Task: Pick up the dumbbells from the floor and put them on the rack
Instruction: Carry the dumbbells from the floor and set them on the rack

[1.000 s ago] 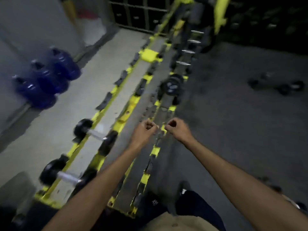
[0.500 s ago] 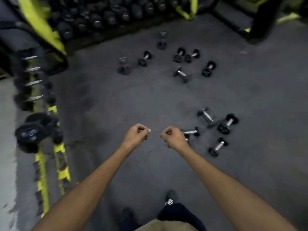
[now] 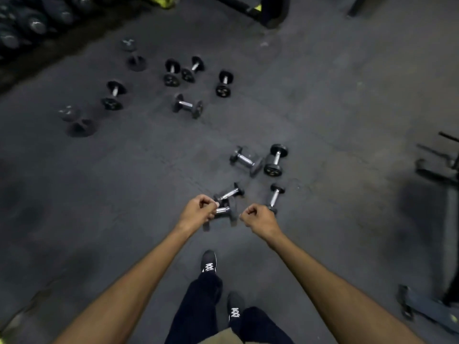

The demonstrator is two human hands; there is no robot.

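Dark rubber floor (image 3: pixel 99 194) holds about a dozen dumbbells (image 3: pixel 187 105) scattered ahead of the person's leading shoe (image 3: pixel 209 261). Above the ones nearest that shoe, the left hand (image 3: pixel 198 211) and right hand (image 3: pixel 258 217) are curled into fists gripping nothing; seemingly all these await racking.

Small dumbbells with chrome handles lie scattered on the dark floor (image 3: pixel 323 108) in two loose groups. In the near group, a grey dumbbell (image 3: pixel 246 160) lies on its side just beside a larger black dumbbell (image 3: pixel 275 160), with three smaller ones close together below them. In the far group, five lie on their sides around a grey-ended dumbbell (image 3: pixel 188 105), and two stand on end at the left. The rack (image 3: pixel 24 23), blurred in the upper left corner, carries rows of dark dumbbells.
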